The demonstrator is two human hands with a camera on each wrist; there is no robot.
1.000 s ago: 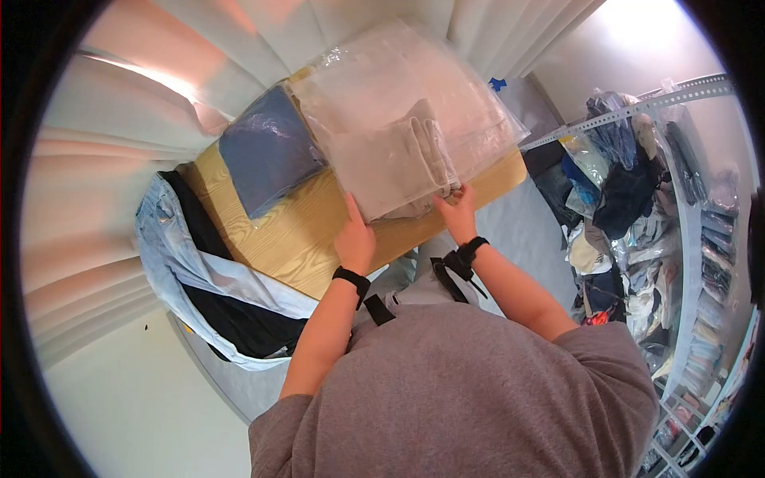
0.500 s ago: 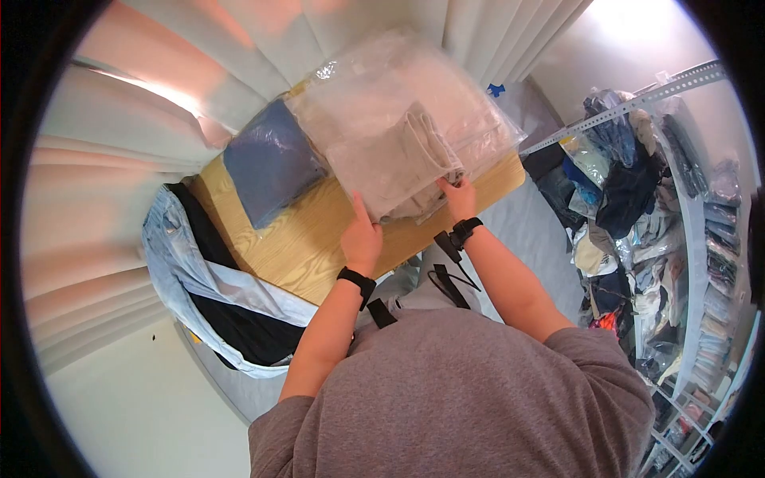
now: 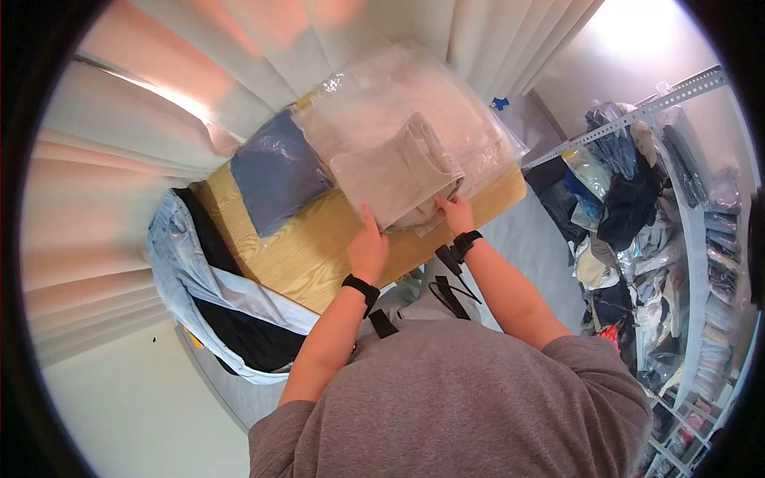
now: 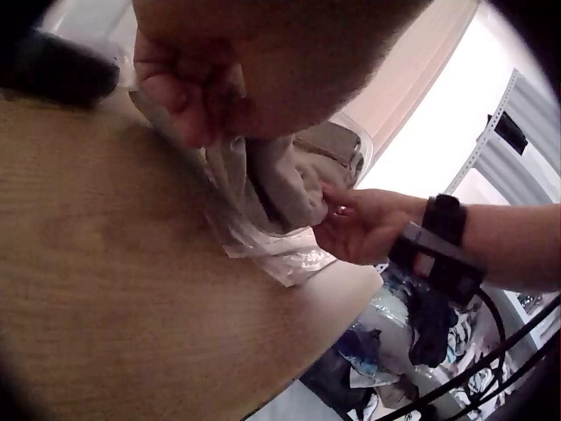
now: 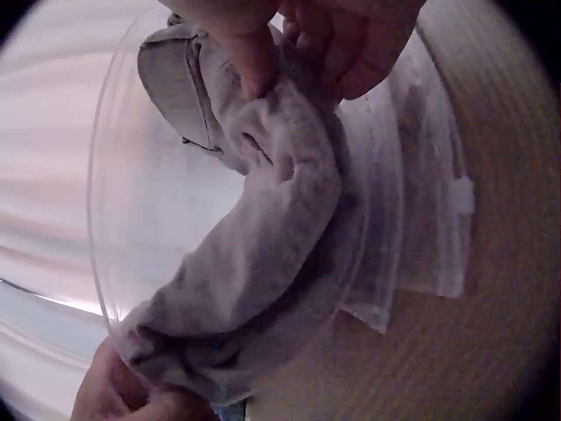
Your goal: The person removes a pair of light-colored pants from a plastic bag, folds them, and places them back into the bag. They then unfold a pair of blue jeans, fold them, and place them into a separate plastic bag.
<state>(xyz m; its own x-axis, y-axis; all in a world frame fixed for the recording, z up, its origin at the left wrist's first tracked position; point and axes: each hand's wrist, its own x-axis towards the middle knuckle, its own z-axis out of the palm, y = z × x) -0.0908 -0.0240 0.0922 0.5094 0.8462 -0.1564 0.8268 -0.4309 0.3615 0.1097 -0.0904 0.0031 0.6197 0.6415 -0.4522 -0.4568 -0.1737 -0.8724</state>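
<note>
Folded beige trousers (image 3: 390, 179) lie at the near edge of the table, on clear plastic bags (image 3: 358, 92). My left hand (image 3: 369, 251) holds the near left corner of the fold, its index finger lying along the edge in the head view. With thumb and fingers, my right hand (image 3: 457, 213) pinches the near right end of the trousers. In the right wrist view the cloth bows between the right hand (image 5: 351, 44) above and the left hand (image 5: 131, 395) below, with clear film around it. Part of the left hand's grip is hidden in the left wrist view.
A bagged blue garment (image 3: 279, 175) lies left on the wooden table (image 3: 295, 259). Light-blue jeans (image 3: 175, 235) with black cloth drape over the table's left side. To the right, a metal rack (image 3: 629, 123) stands beside heaped bagged clothes (image 3: 629, 207). Curtains (image 3: 119, 215) hang behind.
The trousers have shifted slightly nearer the body, and their right-hand fold lies wider and flatter. My left hand has moved a little right and nearer; both hands keep their hold.
</note>
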